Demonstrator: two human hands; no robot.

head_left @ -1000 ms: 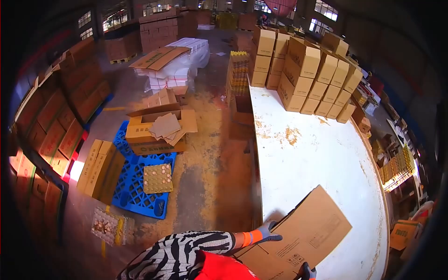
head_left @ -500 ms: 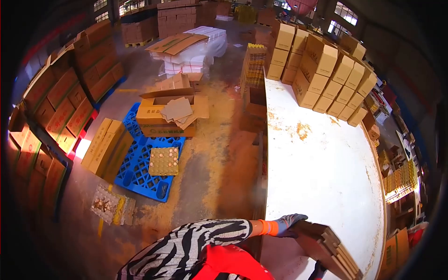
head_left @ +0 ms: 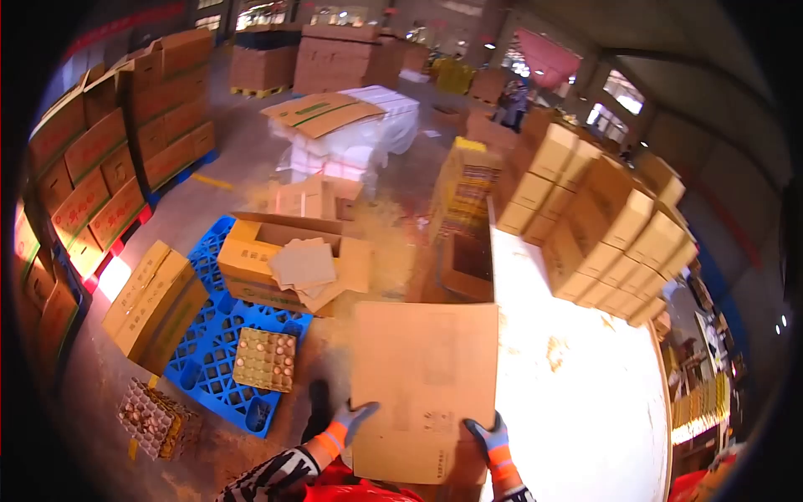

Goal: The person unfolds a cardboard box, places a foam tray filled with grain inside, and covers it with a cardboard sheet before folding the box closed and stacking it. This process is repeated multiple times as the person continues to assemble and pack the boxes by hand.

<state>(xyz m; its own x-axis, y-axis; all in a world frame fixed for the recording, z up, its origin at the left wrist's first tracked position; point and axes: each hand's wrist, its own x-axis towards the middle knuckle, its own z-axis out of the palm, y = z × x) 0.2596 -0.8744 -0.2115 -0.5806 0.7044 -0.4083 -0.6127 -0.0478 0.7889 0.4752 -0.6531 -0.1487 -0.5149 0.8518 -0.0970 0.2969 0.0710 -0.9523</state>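
Note:
Between my two hands is a bundle of flattened cardboard cartons, its broad printed face turned up toward me. My left hand, in a grey glove with an orange cuff, grips the left edge low down. On the opposite edge, my right hand is closed in a matching glove, its thumb lying on the face. The cardboard hangs over the floor beside the white table, hiding part of the table's near side. How many layers I hold cannot be seen from this side.
A blue pallet to the left carries an open carton and an egg tray with several eggs. More egg trays sit on the floor. Upright boxes stand on the table's far part. Stacked cartons line the left.
The flattened cartons have moved left off the table to in front of my body, their broad face now showing. Both hands are now visible on them, and my view has turned.

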